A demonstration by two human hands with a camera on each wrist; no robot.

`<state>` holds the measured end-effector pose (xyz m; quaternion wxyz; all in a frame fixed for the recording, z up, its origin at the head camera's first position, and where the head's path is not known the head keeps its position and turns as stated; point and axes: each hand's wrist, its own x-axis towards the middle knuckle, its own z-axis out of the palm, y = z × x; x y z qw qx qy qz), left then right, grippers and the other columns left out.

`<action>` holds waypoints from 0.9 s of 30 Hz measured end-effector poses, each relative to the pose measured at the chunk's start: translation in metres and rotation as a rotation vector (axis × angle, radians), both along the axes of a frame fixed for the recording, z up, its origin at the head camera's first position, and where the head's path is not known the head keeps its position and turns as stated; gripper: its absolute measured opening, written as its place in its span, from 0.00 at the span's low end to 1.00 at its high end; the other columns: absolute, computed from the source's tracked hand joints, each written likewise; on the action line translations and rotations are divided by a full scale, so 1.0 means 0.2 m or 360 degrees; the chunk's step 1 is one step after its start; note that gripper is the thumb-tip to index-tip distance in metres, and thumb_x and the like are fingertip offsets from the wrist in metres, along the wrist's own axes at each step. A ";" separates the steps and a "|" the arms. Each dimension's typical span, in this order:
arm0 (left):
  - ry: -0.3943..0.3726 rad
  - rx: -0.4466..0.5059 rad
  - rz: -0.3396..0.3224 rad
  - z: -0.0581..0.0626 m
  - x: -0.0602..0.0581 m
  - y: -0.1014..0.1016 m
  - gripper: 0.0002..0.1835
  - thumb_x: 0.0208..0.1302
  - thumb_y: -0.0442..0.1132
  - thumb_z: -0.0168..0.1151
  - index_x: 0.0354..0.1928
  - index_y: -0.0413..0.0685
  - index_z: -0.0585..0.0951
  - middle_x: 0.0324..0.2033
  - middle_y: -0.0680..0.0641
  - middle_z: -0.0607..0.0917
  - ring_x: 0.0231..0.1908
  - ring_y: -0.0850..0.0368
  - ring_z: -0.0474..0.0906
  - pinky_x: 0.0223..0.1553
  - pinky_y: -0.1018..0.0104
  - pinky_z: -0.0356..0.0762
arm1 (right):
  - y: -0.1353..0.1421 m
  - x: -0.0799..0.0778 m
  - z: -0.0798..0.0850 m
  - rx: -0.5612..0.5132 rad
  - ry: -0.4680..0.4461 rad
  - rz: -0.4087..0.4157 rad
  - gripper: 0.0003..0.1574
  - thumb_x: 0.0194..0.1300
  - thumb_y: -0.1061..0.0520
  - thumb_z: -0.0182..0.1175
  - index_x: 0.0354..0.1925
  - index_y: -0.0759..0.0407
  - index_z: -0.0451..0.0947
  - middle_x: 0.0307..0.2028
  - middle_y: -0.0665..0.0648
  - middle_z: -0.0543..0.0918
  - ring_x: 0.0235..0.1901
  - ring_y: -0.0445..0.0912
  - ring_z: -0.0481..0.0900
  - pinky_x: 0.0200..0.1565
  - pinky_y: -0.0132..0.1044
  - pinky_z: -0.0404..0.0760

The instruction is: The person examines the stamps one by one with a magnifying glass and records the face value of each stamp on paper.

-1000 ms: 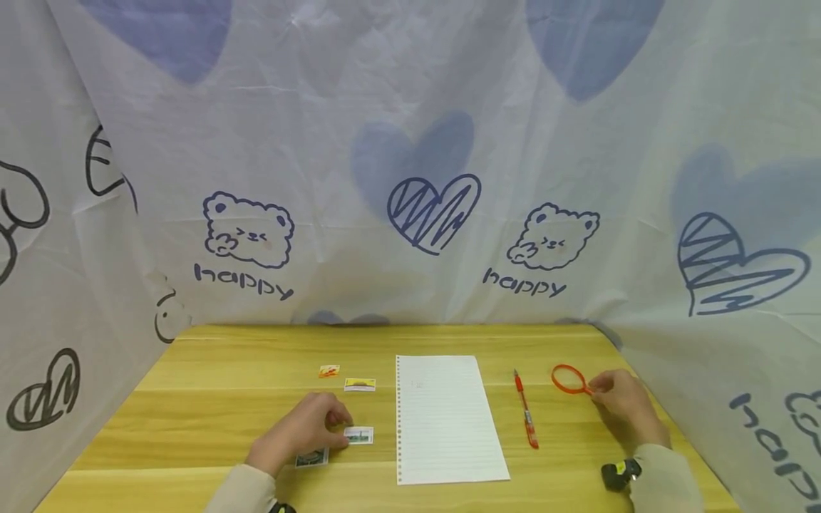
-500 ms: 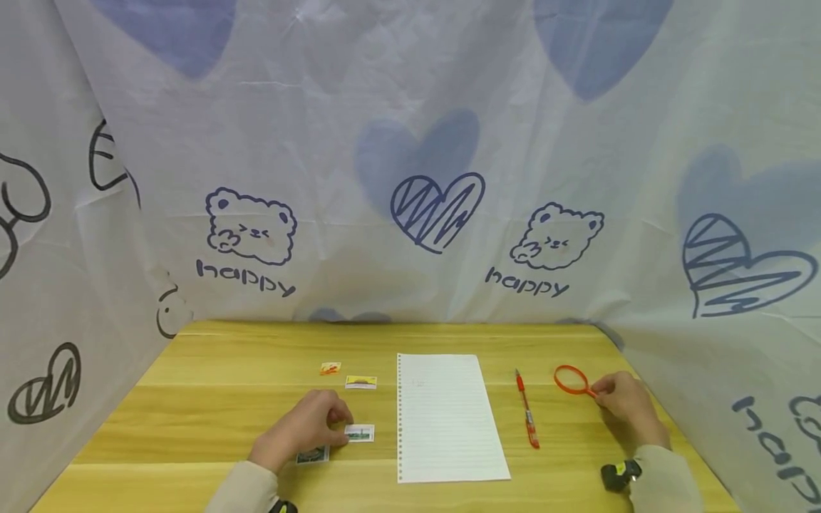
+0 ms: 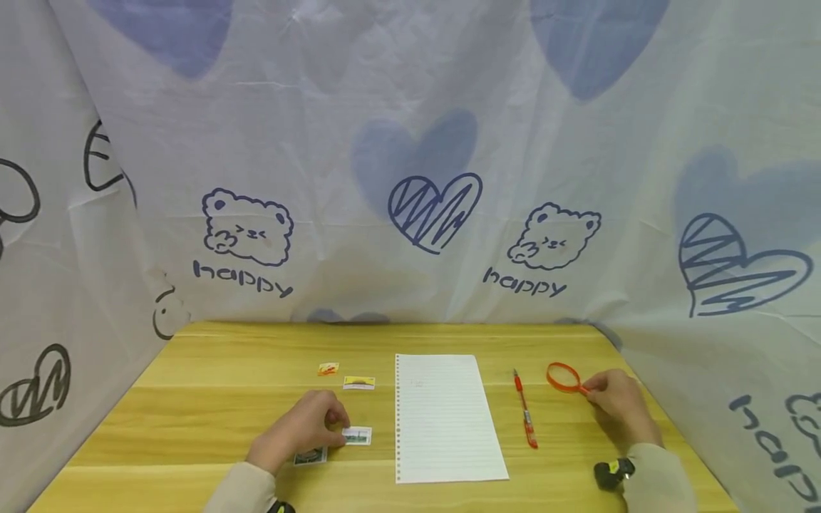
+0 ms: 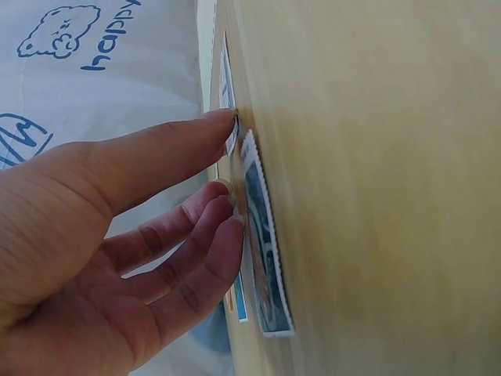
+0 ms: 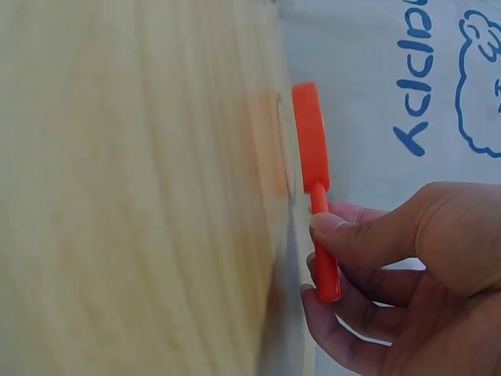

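Low at the table, my left hand (image 3: 306, 427) holds a white-edged green stamp (image 3: 356, 436) at its left end between thumb and fingertips. Partly under that hand lies a dark green stamp (image 3: 311, 456), its toothed edge plain in the left wrist view. My right hand (image 3: 618, 399) pinches the handle of a red magnifying glass (image 3: 564, 377). The right wrist view has the red ring (image 5: 311, 137) just off the tabletop, over its reddish reflection, with the thumb on one side of the handle and fingers on the other.
Farther back lie a yellow stamp (image 3: 359, 382) and a small orange-yellow stamp (image 3: 328, 369). A lined sheet (image 3: 449, 420) with punched holes occupies the middle of the wooden table (image 3: 192, 399). Right of it is a red pen (image 3: 525, 413). Printed cloth (image 3: 333, 235) hangs behind and on both sides.
The magnifying glass and my right hand have shifted slightly to the left. My left hand stays at the green stamp.
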<state>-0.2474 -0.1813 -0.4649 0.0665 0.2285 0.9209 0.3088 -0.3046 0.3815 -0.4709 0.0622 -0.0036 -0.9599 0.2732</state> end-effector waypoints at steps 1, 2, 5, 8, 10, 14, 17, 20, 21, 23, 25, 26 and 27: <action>-0.0002 0.0000 0.0000 0.00 0.00 0.00 0.09 0.53 0.34 0.79 0.37 0.45 0.90 0.34 0.50 0.87 0.35 0.57 0.75 0.38 0.62 0.79 | -0.01 0.00 0.00 -0.0012 -0.0004 0.0005 0.08 0.60 0.66 0.66 0.39 0.69 0.88 0.35 0.63 0.90 0.36 0.51 0.83 0.40 0.42 0.79; -0.0001 0.0001 0.0000 0.00 0.00 0.00 0.08 0.53 0.34 0.79 0.36 0.45 0.90 0.34 0.50 0.87 0.35 0.57 0.75 0.38 0.62 0.79 | -0.02 0.00 0.00 -0.0026 -0.0008 0.0006 0.08 0.60 0.66 0.66 0.39 0.68 0.88 0.35 0.63 0.90 0.36 0.51 0.83 0.39 0.41 0.79; 0.0007 0.0000 0.0001 0.00 0.00 0.00 0.08 0.53 0.34 0.79 0.36 0.45 0.90 0.34 0.49 0.86 0.35 0.57 0.76 0.38 0.62 0.79 | -0.04 0.00 0.02 -0.0059 -0.0041 -0.0004 0.10 0.60 0.66 0.65 0.41 0.68 0.88 0.36 0.63 0.90 0.36 0.50 0.82 0.39 0.40 0.78; 0.0028 -0.0003 0.0003 0.01 0.01 0.01 0.08 0.53 0.34 0.80 0.35 0.45 0.90 0.34 0.50 0.85 0.35 0.57 0.75 0.37 0.64 0.78 | -0.07 0.00 0.04 -0.0051 -0.0035 0.0019 0.11 0.60 0.64 0.66 0.41 0.68 0.88 0.36 0.62 0.90 0.36 0.49 0.82 0.38 0.39 0.79; 0.0036 -0.0001 0.0009 0.01 0.01 0.01 0.08 0.53 0.35 0.80 0.35 0.45 0.90 0.33 0.50 0.85 0.35 0.57 0.75 0.37 0.65 0.78 | -0.10 -0.01 0.06 -0.0028 -0.0003 0.0069 0.11 0.59 0.63 0.67 0.41 0.67 0.88 0.34 0.60 0.89 0.34 0.48 0.82 0.37 0.39 0.79; 0.0044 0.0010 0.0034 0.01 0.02 0.02 0.08 0.52 0.35 0.80 0.34 0.45 0.90 0.33 0.50 0.84 0.35 0.57 0.75 0.37 0.66 0.77 | -0.18 -0.02 0.10 0.0015 0.0057 0.0183 0.11 0.58 0.65 0.66 0.40 0.66 0.89 0.33 0.60 0.89 0.34 0.47 0.83 0.37 0.41 0.81; 0.0077 0.0011 0.0042 0.00 0.02 0.02 0.08 0.52 0.35 0.80 0.34 0.45 0.89 0.32 0.50 0.83 0.34 0.57 0.74 0.36 0.67 0.75 | -0.25 -0.03 0.13 0.0027 0.0056 0.0239 0.09 0.60 0.68 0.66 0.40 0.66 0.89 0.35 0.61 0.90 0.35 0.49 0.84 0.38 0.43 0.83; 0.0085 0.0007 0.0041 0.00 0.02 0.03 0.08 0.52 0.35 0.80 0.34 0.44 0.90 0.31 0.50 0.83 0.32 0.59 0.71 0.34 0.69 0.73 | -0.32 -0.03 0.14 0.0015 0.0044 0.0275 0.09 0.61 0.69 0.67 0.41 0.67 0.89 0.36 0.62 0.90 0.36 0.50 0.85 0.38 0.44 0.84; 0.0087 0.0003 0.0041 0.00 0.02 0.03 0.08 0.52 0.35 0.80 0.34 0.43 0.90 0.30 0.50 0.83 0.31 0.59 0.70 0.33 0.69 0.72 | -0.35 -0.03 0.15 0.0012 0.0051 0.0287 0.08 0.61 0.69 0.68 0.41 0.67 0.89 0.36 0.62 0.90 0.36 0.50 0.85 0.38 0.43 0.83; 0.0081 0.0006 0.0045 0.00 0.02 0.04 0.08 0.53 0.35 0.80 0.34 0.43 0.90 0.30 0.50 0.83 0.30 0.59 0.69 0.32 0.69 0.71 | -0.41 -0.03 0.16 0.0000 0.0045 0.0304 0.08 0.61 0.69 0.68 0.41 0.66 0.89 0.36 0.61 0.90 0.36 0.49 0.84 0.38 0.42 0.83; 0.0080 0.0005 0.0053 0.00 0.02 0.04 0.08 0.53 0.35 0.80 0.34 0.43 0.90 0.30 0.50 0.83 0.30 0.60 0.69 0.32 0.69 0.71 | -0.47 -0.03 0.17 0.0010 0.0067 0.0338 0.08 0.61 0.69 0.68 0.39 0.65 0.89 0.35 0.60 0.90 0.35 0.47 0.83 0.37 0.42 0.83; 0.0083 0.0005 0.0058 0.00 0.02 0.04 0.08 0.53 0.35 0.80 0.34 0.43 0.90 0.30 0.50 0.83 0.30 0.59 0.69 0.32 0.69 0.71 | -0.50 -0.03 0.17 0.0008 0.0071 0.0353 0.07 0.61 0.70 0.68 0.38 0.65 0.89 0.34 0.59 0.90 0.34 0.47 0.82 0.37 0.41 0.82; 0.0084 0.0002 0.0065 -0.01 0.02 0.04 0.07 0.53 0.35 0.80 0.34 0.43 0.90 0.30 0.50 0.83 0.30 0.59 0.69 0.32 0.69 0.72 | -0.53 -0.03 0.18 0.0010 0.0070 0.0366 0.07 0.61 0.70 0.68 0.38 0.65 0.89 0.34 0.58 0.90 0.34 0.46 0.82 0.37 0.40 0.82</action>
